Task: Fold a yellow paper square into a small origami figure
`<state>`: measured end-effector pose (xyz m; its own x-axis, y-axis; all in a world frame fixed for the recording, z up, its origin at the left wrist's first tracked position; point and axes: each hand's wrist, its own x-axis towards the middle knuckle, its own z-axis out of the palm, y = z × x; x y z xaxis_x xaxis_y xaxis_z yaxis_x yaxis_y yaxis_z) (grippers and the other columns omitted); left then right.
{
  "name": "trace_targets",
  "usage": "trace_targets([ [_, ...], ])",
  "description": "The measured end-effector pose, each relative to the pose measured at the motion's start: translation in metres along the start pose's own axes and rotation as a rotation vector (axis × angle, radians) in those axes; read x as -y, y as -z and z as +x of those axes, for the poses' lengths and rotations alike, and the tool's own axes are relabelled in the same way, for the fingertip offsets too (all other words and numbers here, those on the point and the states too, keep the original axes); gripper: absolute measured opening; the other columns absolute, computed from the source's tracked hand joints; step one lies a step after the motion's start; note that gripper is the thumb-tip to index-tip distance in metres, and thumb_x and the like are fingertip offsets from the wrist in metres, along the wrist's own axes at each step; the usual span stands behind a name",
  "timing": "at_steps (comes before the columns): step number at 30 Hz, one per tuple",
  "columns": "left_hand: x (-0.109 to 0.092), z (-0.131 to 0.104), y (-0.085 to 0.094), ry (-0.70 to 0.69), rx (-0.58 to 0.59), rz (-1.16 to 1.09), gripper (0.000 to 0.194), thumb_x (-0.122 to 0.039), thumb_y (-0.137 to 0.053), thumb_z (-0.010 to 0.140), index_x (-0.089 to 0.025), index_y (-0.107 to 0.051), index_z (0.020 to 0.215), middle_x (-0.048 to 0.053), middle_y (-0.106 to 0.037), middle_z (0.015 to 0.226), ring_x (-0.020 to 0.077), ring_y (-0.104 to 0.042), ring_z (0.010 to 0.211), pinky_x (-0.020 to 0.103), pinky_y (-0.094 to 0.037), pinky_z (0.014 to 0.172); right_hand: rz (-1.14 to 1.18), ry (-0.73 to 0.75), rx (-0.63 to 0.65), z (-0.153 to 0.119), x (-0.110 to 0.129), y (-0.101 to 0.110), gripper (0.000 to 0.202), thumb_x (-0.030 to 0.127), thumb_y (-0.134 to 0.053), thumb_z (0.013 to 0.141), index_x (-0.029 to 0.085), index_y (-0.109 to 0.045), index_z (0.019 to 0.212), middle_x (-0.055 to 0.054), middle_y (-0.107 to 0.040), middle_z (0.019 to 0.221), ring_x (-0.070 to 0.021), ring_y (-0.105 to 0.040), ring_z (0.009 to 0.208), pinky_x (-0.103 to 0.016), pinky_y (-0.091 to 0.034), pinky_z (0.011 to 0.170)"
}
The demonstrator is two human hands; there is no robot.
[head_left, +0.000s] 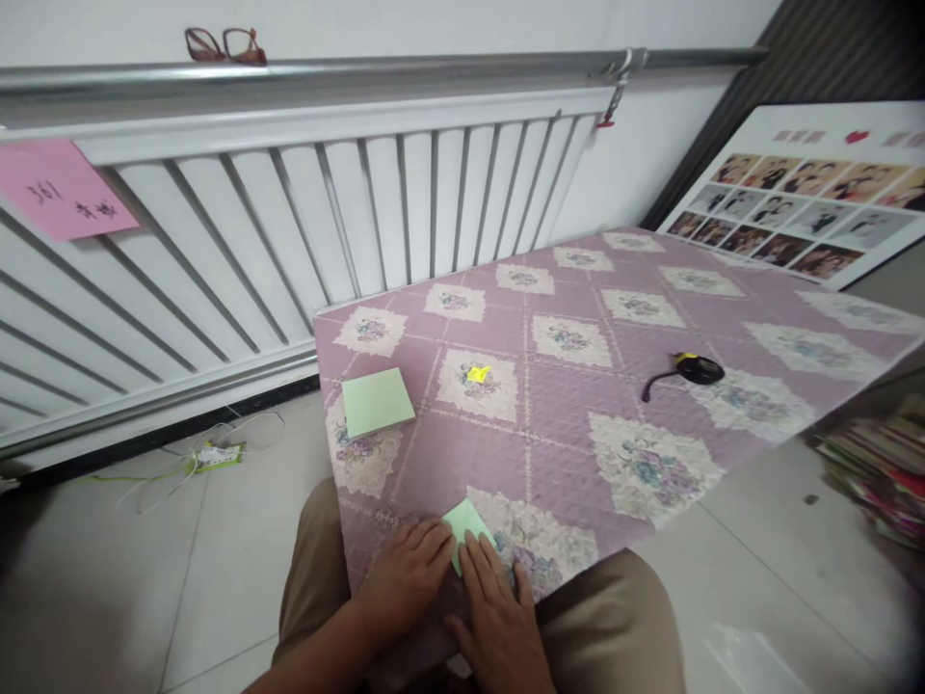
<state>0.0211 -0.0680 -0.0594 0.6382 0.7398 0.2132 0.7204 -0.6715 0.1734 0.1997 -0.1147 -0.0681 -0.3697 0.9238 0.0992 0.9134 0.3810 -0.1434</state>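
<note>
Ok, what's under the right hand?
Green paper, on the floral cloth. The paper's top corner shows past the fingertips; the part beneath the right hand is covered, so any folds there can't be seen.

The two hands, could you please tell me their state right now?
Left hand: fingertips on the green paper; thumb hidden, grip cannot be told.
Right hand: open, fingers lying on the same paper.

Both forearms are reaching forward from the lower edge of the view. The left hand is lying palm down, fingers angled inward; the right hand is pressing flat beside it, fingers together, thumb spread toward the left.
</note>
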Motion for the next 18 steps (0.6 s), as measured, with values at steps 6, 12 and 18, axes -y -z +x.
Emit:
trace_targets([
  [6,0.003,-0.012,0.001,0.042,0.075,0.075,0.041,-0.023,-0.041,0.093,-0.02,-0.044,0.133,0.006,-0.051,0.134,0.0199,-0.04,0.126,0.036,-0.03,0.107,0.045,0.022,-0.005,0.006,0.005,-0.001,0.065,0.031,-0.053,0.08,0.023,-0.033,0.141,-0.007,-0.039,0.145,-0.0319,-0.036,0.13,-0.057,-0.026,0.099],
  [12,0.002,-0.014,0.01,0.067,0.084,0.085,0.044,-0.022,-0.041,0.09,-0.02,-0.043,0.134,0.005,-0.049,0.137,0.021,-0.039,0.128,0.039,-0.03,0.107,0.033,0.059,-0.033,-0.002,-0.013,-0.001,0.065,0.035,-0.054,0.081,0.023,-0.032,0.141,-0.005,-0.042,0.143,-0.0295,-0.039,0.128,-0.051,-0.027,0.1],
  [18,0.001,-0.016,0.005,0.178,0.036,0.042,0.048,-0.028,-0.048,0.086,-0.016,-0.043,0.133,0.008,-0.049,0.136,0.023,-0.04,0.127,0.038,-0.033,0.106,0.074,0.006,-0.038,0.003,-0.019,0.01,0.053,0.036,-0.055,0.081,0.026,-0.044,0.132,-0.005,-0.053,0.134,-0.0296,-0.047,0.12,-0.051,-0.028,0.097],
])
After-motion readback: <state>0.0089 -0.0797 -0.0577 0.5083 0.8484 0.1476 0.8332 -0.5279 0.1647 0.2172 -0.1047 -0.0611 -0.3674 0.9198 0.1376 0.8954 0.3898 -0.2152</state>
